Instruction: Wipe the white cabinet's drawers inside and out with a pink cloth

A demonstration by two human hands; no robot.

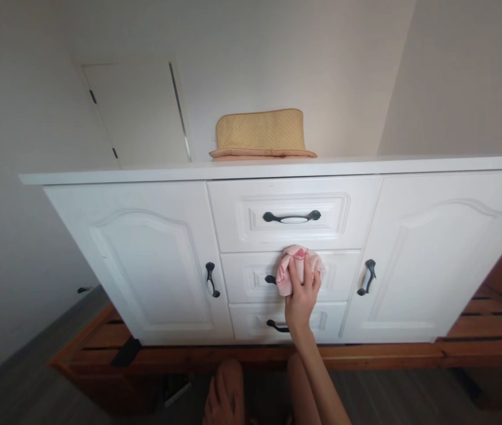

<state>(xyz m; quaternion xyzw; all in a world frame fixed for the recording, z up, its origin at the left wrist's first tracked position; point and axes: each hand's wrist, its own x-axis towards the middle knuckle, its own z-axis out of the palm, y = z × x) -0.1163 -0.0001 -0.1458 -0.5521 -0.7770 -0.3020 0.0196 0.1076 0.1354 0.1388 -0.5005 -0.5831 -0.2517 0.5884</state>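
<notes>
A white cabinet (157, 262) faces me, with three drawers between two doors. My right hand (302, 298) is closed on a pink and white cloth (286, 274) and presses it against the middle drawer (244, 277). The cloth covers most of that drawer's dark handle (271, 279), leaving its left end showing. Above is the top drawer's handle (292, 218); below, the bottom drawer's handle (277, 326) is partly hidden by my wrist. My left hand (220, 398) lies on my left leg at the bottom, holding nothing, its fingers stretched out.
On the cabinet top (153, 172) rests a yellow dotted padded item (259, 131) over a flat pinkish layer. The cabinet stands on a slatted wooden frame (387, 356). Both doors carry dark handles, left (211, 280) and right (367, 277). A wall panel (138, 112) is behind.
</notes>
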